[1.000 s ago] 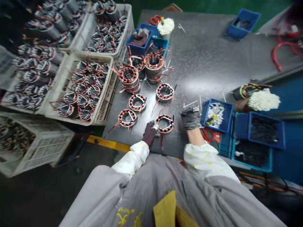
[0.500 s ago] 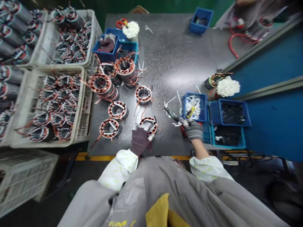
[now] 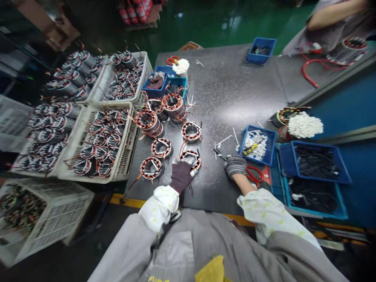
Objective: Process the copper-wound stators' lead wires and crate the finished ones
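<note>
My left hand (image 3: 182, 174), in a dark maroon glove with pale fingertips, is wrapped over the near-left side of a wound stator ring (image 3: 194, 156) with orange wire and white strips. In my right hand (image 3: 235, 166), in a grey striped glove, is a pair of dark-handled pliers (image 3: 220, 154) whose tip points left over the table. Another stator ring (image 3: 191, 131) stands just beyond my left hand, and two more rings (image 3: 161, 148) (image 3: 152, 167) stand to its left. White strips (image 3: 225, 139) lie between the hands and the blue bin.
Right of my right hand are red-handled scissors (image 3: 255, 175), a blue bin (image 3: 274, 150) of white scraps with a yellow tool, and bins of black pieces (image 3: 319, 162). Stacked stators (image 3: 148, 122) stand at left, beside crates (image 3: 133, 107). A person's arm (image 3: 337, 15) shows at the upper right.
The camera view has shifted, so the table sits lower and further right. My right hand with the pliers has moved left, away from the blue bin, uncovering the red-handled scissors. My left hand stays at the ring.
</note>
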Demonstrator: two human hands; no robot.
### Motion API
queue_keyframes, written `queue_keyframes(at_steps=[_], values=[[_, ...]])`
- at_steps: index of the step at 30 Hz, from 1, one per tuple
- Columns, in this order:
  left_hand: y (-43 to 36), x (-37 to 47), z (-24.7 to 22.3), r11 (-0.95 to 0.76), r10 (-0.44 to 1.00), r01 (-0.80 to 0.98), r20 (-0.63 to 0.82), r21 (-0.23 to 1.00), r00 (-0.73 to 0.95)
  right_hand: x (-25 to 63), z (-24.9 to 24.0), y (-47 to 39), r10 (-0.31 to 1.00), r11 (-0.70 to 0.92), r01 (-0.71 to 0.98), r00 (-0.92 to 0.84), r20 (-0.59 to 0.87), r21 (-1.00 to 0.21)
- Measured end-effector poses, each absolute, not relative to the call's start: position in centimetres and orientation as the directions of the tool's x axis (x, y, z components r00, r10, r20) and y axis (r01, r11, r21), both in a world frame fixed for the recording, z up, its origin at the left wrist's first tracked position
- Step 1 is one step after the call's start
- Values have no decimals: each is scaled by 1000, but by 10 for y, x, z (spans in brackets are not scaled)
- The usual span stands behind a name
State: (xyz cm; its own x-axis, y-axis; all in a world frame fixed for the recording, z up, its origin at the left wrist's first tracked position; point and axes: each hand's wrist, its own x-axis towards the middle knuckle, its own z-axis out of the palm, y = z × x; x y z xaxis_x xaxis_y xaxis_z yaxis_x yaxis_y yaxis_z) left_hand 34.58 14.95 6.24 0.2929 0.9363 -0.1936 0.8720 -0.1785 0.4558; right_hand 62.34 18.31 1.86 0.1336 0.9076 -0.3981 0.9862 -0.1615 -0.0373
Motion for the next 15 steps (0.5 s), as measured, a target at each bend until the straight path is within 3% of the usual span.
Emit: queue_keyframes(at_steps=[3,5,7,9,12,15], values=[[134,340,74,-260,943,844,-66,469,327,631,28,172,908,-204,977,165,-385,-64],[123,337,84,-363,924,836,43,412,380,637,40,158,907,-261,950,180,-381,-173],[116,335,95,-476,879,819,152,321,451,639,59,141,925,-254,861,84,-370,-441],[114,335,105,-583,812,771,213,257,543,632,81,125,920,-228,667,-92,-382,-709],[113,337,114,-622,779,733,126,275,614,601,110,115,876,-344,387,-197,-441,-856],[108,337,117,-475,835,803,-105,359,541,560,126,121,903,-400,219,-69,-424,-890]])
